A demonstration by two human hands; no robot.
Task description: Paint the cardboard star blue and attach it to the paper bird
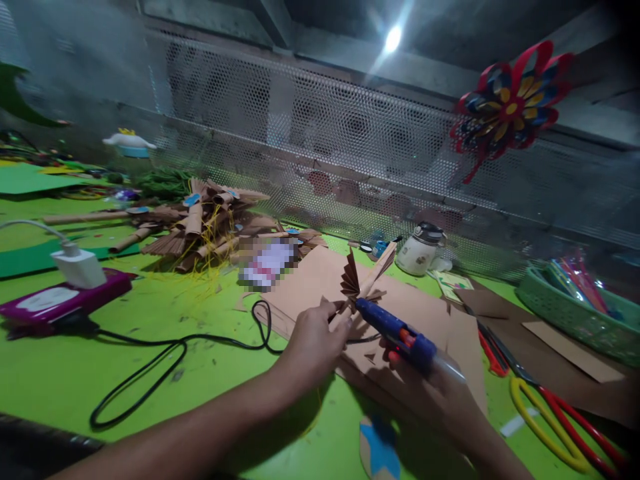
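Perforated metal mesh [320, 120] backs a lime-green worktop [215, 373]; over stacked tan paper sheets [310, 287], the left hand [317, 333], nearer, pinches a pleat-winged brown-paper tube [371, 277] slanting away beyond its fingers; the right hand [430, 388] clasps a blue plastic glue gun [390, 325], nozzle [360, 304] near the pleats [351, 277].

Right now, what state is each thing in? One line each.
Glue gun: in right hand, tip at folded paper
Paper roll: held in left hand
Power strip: charger plugged in
Black cord: loosely looped
Mug: upright, lid on
Scissors: on the table, open or shut unclear
Basket: holding colourful items
Lamp: lit
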